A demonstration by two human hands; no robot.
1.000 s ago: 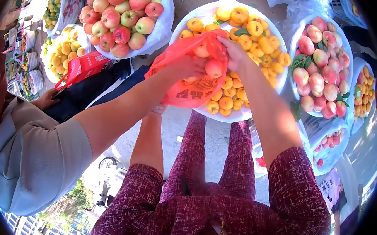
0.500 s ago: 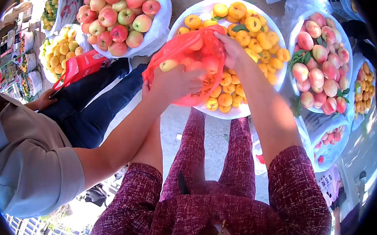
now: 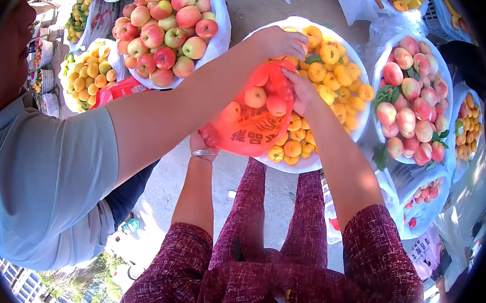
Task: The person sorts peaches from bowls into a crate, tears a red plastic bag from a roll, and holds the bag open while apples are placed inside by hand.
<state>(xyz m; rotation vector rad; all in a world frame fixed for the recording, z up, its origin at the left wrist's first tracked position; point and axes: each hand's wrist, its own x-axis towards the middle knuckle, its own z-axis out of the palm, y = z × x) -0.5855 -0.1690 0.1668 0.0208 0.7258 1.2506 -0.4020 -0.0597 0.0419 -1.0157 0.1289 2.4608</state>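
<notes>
A translucent red plastic bag (image 3: 253,129) with several apples (image 3: 255,97) in it hangs in front of me. At its left side my left hand (image 3: 204,142), with a bracelet at the wrist, is closed on the plastic. My right hand (image 3: 303,91) pinches the bag's rim on the right. Past the bag's mouth, another person's hand (image 3: 281,43) reaches over a white round tray (image 3: 257,33) of yellow flat peaches (image 3: 339,77). Whether that hand holds a fruit is hard to make out.
Red-green apples (image 3: 163,36) fill a lined basket at the upper left, beside smaller yellow fruit (image 3: 88,78). Pink peaches (image 3: 414,103) fill a basket on the right. The other person's grey sleeve (image 3: 47,176) and forearm cross in from the left.
The other person's hand has gone from the front of the bag up and right to the flat peaches. My left hand, mostly covered before, now shows. My right hand still grips the rim.
</notes>
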